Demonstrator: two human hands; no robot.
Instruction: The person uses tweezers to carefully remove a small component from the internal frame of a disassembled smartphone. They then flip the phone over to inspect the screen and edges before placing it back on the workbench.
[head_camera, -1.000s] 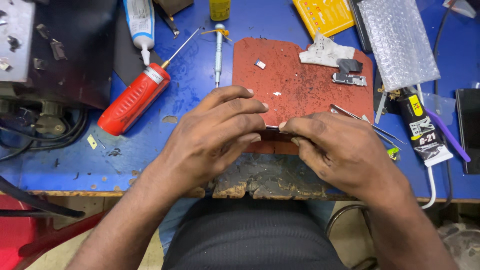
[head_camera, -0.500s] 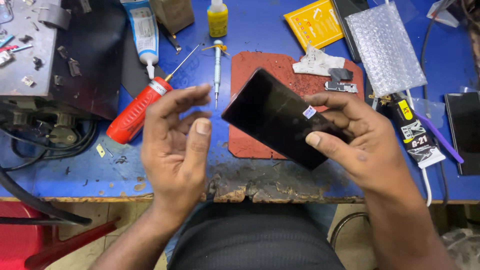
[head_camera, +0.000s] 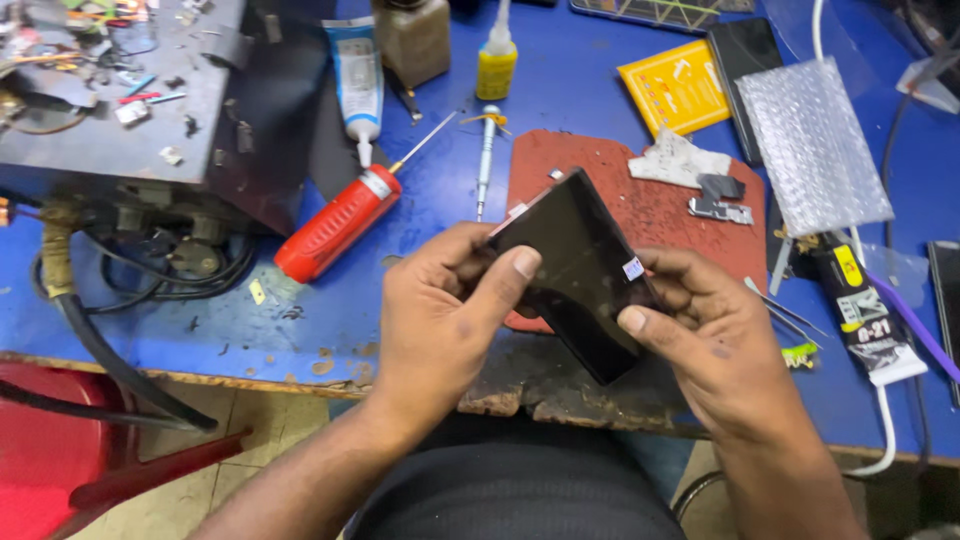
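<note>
Phone screen panel (head_camera: 575, 270) | now gripped by both hands | left hand (head_camera: 445, 310) joined

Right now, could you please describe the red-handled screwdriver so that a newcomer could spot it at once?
Start at the blue workbench and find the grey metal box at its far left. Just right of that box, left of the left hand, lies the screwdriver, slanting. Its fat red handle sets it apart from the slim silver screwdriver nearby.
</note>
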